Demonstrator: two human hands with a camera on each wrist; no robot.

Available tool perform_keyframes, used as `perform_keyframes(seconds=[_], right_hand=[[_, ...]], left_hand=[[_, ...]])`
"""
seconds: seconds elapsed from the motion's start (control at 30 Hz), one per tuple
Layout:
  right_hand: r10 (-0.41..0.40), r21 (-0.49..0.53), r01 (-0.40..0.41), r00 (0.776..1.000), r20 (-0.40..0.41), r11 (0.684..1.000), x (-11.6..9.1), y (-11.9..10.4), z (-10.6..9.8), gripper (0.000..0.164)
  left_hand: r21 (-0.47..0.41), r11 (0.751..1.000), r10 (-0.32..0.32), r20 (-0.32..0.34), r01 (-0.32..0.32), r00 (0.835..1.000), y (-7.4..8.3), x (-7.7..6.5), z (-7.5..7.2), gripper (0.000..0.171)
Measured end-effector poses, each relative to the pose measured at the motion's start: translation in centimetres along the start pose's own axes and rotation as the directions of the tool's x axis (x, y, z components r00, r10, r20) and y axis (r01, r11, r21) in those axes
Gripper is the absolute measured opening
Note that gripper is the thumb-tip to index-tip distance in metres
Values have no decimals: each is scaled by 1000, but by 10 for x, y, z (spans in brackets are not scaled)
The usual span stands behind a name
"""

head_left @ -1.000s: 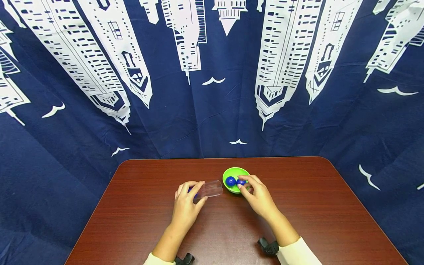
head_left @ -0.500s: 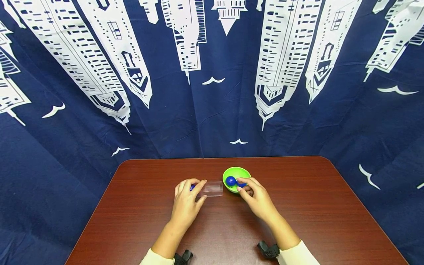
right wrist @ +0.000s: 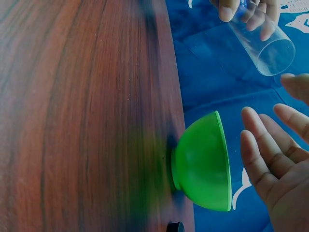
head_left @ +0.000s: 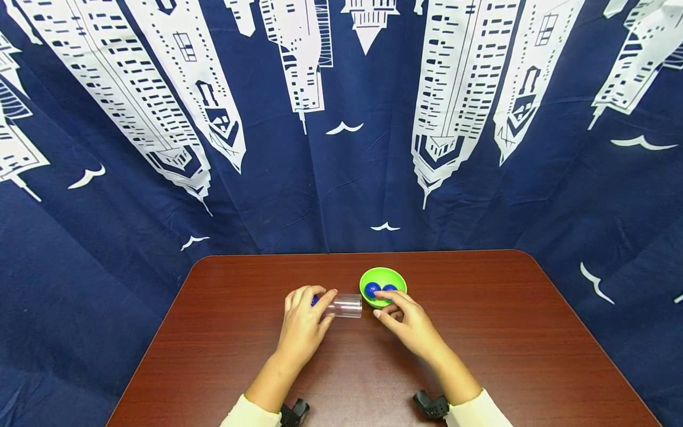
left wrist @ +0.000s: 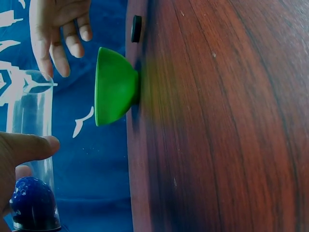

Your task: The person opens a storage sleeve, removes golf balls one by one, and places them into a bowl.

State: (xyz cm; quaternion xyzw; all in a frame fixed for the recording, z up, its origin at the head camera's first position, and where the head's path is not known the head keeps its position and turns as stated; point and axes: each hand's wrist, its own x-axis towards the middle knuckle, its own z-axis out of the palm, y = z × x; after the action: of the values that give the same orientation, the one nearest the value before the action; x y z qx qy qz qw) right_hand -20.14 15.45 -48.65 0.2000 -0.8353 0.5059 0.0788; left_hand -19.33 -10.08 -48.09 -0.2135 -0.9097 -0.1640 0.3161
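Note:
My left hand [head_left: 300,323] grips a clear tube [head_left: 347,305] lying on its side in the air, its open mouth toward the bowl. At the tube's closed end sits a blue dimpled ball [left wrist: 34,200], partly behind the fingers. A green bowl [head_left: 384,274] stands just right of the tube's mouth and holds two blue balls [head_left: 372,290]. Over the bowl's near rim hangs my right hand [head_left: 413,326], index finger overlapping the balls. In the right wrist view its fingers [right wrist: 265,140] are loosely extended beside the rim, with nothing between them.
The brown wooden table [head_left: 341,367] ends behind the bowl at a dark blue curtain [head_left: 320,196] with white buildings. A small black object [left wrist: 136,29] stands on the table beyond the bowl in the left wrist view.
My right hand has let go of the right ball in the bowl, its fingers sliding slightly left and toward the near rim. The tube has levelled and shifted slightly right with my left hand.

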Motion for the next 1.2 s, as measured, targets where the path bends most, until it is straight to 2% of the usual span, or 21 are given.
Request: perform_keyframes(seconds=[0.17,0.53,0.87,1.2], right_hand=[[-26,20,25,999,32,999,1,1,3,41],[-15,109,9,998,61,994,0,0,10,47],[47,123,-57,996,82,991,-3,-1,13,47],[65,182,-80,994,89,980,-5,3,13,50]], left_hand=[[19,1000,24,-1,-24,1000,-1,1,0,53],[30,999,41,17,-42,999,-2,2,0,56],[55,997,42,50,-45,998,0,3,-2,56],[43,998,52,15,-52,999,2,2,-1,55]])
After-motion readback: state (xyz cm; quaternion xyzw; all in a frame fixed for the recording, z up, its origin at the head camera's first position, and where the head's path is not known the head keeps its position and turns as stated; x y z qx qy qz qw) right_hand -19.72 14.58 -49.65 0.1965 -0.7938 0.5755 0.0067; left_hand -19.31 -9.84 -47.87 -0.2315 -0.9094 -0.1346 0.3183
